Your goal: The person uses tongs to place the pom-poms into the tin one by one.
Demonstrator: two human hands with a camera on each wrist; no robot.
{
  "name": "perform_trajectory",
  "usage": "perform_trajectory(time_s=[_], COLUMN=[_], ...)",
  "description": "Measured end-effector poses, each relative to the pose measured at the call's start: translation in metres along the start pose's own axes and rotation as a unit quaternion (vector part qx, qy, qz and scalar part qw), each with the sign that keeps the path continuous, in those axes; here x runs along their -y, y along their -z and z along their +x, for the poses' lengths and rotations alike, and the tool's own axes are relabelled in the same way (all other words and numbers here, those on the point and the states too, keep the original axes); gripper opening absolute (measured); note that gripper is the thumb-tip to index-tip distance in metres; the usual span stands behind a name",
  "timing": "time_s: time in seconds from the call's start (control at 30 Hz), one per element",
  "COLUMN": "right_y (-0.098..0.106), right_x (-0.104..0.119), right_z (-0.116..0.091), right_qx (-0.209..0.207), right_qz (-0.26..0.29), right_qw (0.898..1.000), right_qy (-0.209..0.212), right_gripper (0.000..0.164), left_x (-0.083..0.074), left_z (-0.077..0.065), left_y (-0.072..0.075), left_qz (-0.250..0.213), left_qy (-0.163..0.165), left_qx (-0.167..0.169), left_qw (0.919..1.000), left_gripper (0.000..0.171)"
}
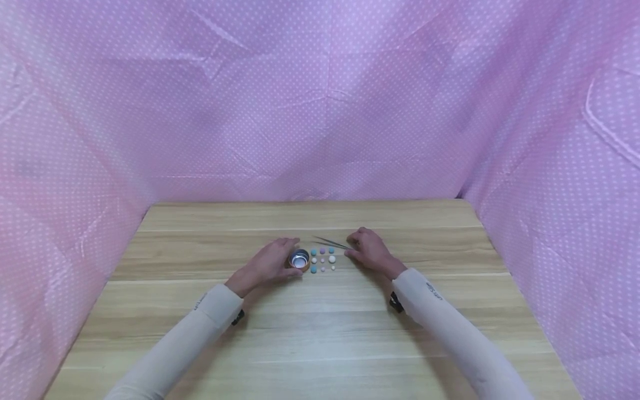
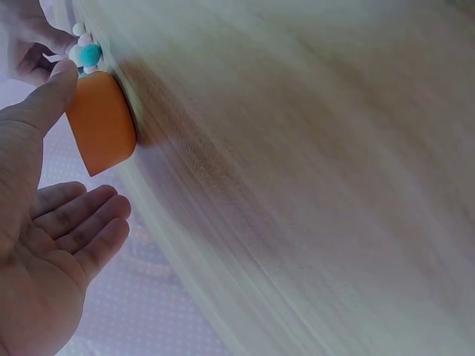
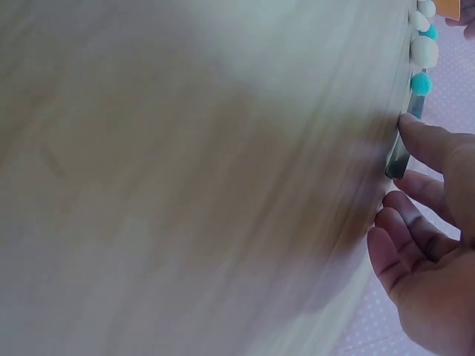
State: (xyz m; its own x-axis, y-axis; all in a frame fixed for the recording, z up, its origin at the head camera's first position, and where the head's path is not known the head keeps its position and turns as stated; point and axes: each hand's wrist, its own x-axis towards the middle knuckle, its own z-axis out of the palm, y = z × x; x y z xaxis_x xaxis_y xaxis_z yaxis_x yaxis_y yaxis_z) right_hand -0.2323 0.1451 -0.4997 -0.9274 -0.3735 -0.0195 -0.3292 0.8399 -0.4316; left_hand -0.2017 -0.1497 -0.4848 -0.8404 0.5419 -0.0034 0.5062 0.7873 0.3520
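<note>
A round orange tin [image 2: 102, 122] with a silvery inside stands on the table, its top uncovered. My left hand [image 1: 272, 259] reaches around it: the thumb lies at its near side, and the loosely bent fingers are spread on its far side. Just right of the tin, several small pompoms [image 1: 322, 260] in blue, white, pink and purple lie in a neat grid. Metal tweezers [image 1: 331, 243] lie behind them, tips pointing left. My right hand [image 1: 370, 250] has thumb and index finger about the tweezers' joined end [image 3: 397, 165], pinching it low at the tabletop.
The wood-grain table [image 1: 320, 333] stretches out around both hands. Pink dotted cloth [image 1: 320, 111] hangs behind it and along both sides. Dark wrist straps [image 1: 396, 302] show below the light sleeves [image 1: 425, 300].
</note>
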Motion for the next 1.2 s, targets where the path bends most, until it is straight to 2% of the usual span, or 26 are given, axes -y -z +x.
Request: perform_trajectory(time_s=[0.4,0.83,1.2], right_y=[-0.002,-0.005,-0.009], right_x=[0.003,0.008,0.008], right_z=[0.009,0.018,0.021], right_qx=[0.009,0.025,0.007], right_qz=[0.024,0.045,0.068], right_qw=[0.999,0.998,0.998], right_qy=[-0.020,-0.020,-0.003], right_gripper=[0.032,0.022,0.014], left_x=[-0.001,0.000,-0.001], left_z=[0.003,0.005,0.005], left_y=[-0.002,-0.005,-0.004], left_qz=[0.003,0.000,-0.010], left_qy=[-0.007,-0.014,-0.014], left_qx=[0.005,0.006,0.008], left_qw=[1.0000,0.9999,0.9998], left_gripper=[0.079,0.069,0.064])
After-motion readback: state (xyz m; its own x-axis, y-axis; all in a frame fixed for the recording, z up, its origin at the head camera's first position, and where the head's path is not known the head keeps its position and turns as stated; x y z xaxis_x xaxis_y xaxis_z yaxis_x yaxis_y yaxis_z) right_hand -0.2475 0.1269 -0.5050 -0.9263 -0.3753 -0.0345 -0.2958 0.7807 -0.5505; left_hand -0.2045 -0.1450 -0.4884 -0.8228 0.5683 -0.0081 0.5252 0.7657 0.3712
